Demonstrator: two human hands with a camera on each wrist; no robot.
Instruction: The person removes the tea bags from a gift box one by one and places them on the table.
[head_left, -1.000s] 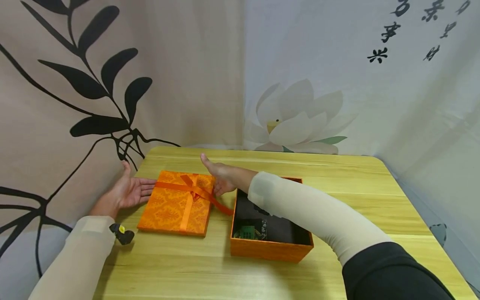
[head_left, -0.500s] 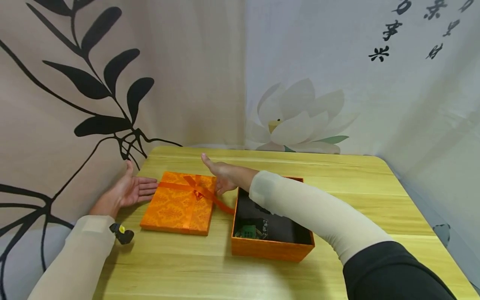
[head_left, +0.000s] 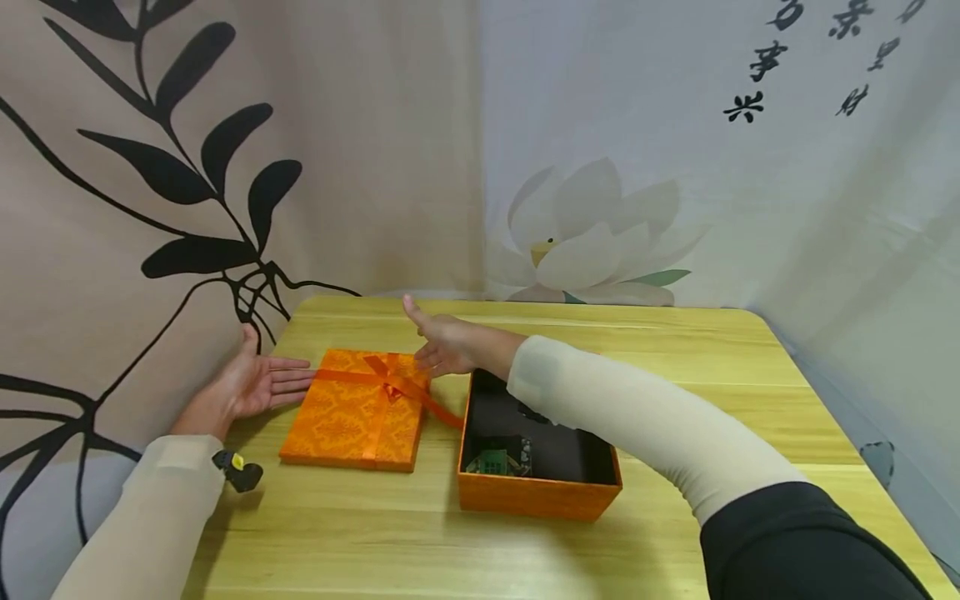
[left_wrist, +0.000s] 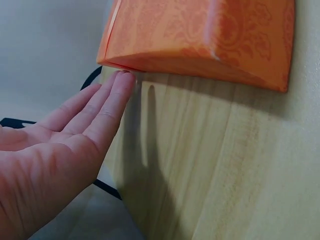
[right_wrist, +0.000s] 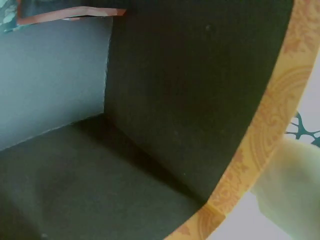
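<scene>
An orange patterned box lid (head_left: 351,421) with a ribbon bow (head_left: 393,385) lies on the table in the head view. My left hand (head_left: 255,387) is at its left side, palm up, fingers straight and thumb apart. In the left wrist view those fingertips (left_wrist: 125,77) are at the edge of the orange lid (left_wrist: 200,50); contact is unclear. My right hand (head_left: 450,343) reaches over the far side of the open box (head_left: 536,496) to the lid's far right corner, thumb raised, fingers extended. The right wrist view shows the box's dark interior (right_wrist: 165,100), not the hand.
Inside the box, a green patterned item (head_left: 495,461) shows at the near left corner. An orange ribbon tail (head_left: 442,411) runs from the bow to the box. The wooden table (head_left: 360,533) meets a printed cloth (head_left: 375,167) behind.
My right hand has risen slightly, its fingers now pointing more to the left at the lid's corner. The left hand, lid and box look nearly unchanged; the head view shifts slightly.
</scene>
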